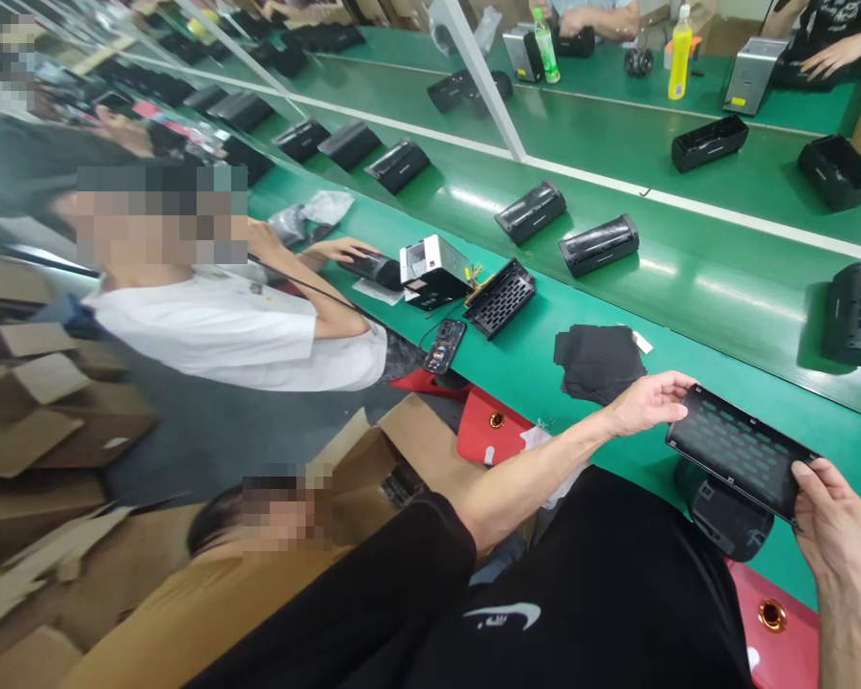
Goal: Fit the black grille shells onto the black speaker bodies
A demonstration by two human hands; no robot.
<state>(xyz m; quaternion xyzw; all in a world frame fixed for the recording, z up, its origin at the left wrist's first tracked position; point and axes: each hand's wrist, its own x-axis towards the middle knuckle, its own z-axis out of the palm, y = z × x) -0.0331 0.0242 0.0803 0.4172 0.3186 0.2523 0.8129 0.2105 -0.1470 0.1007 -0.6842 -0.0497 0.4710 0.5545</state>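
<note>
Between my two hands is a black slotted grille panel (742, 450), tilted, with rows of oblong openings that show green through them. My left hand (650, 404) pinches its left end with thumb and fingers. At the opposite end my right hand (836, 507) grips the panel's edge, thumb on top. Below the panel stands a black rounded housing (733, 522), partly hidden by it. To the left of my left hand lies a stack of black cloth-like sheets (597, 362) on the green bench.
A black perforated cover (502, 299), a phone (445, 344) and a white-and-black box (434, 273) lie farther left, beside a co-worker in a white shirt (236, 325). Black housings (599, 245) line the green conveyor (724, 287). An open carton (416, 450) stands on the floor side.
</note>
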